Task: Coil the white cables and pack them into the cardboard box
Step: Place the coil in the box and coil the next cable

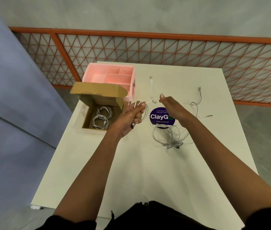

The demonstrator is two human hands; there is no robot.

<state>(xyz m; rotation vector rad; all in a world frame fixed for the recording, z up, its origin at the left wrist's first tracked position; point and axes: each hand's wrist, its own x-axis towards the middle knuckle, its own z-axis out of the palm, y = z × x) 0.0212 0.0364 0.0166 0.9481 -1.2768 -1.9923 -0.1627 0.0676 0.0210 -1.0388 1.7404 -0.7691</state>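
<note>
My left hand (131, 116) is closed around a partly looped white cable (151, 90) whose free end stretches away to a plug near the pink organizer. My right hand (169, 103) hovers just right of that cable with its fingers extended; whether it touches the cable is unclear. The open cardboard box (88, 116) sits at the table's left edge, with two coiled white cables (100, 117) inside. Another loose white cable (198, 103) trails across the right side of the table. A tangled bundle of white cable (171, 138) lies under my right forearm.
A pink compartment organizer (109, 75) stands behind the box. A round purple sticker (158, 117) marks the white table (148, 171). An orange mesh fence (148, 47) runs beyond the far table edge. A blue-grey panel (6, 97) stands to the left.
</note>
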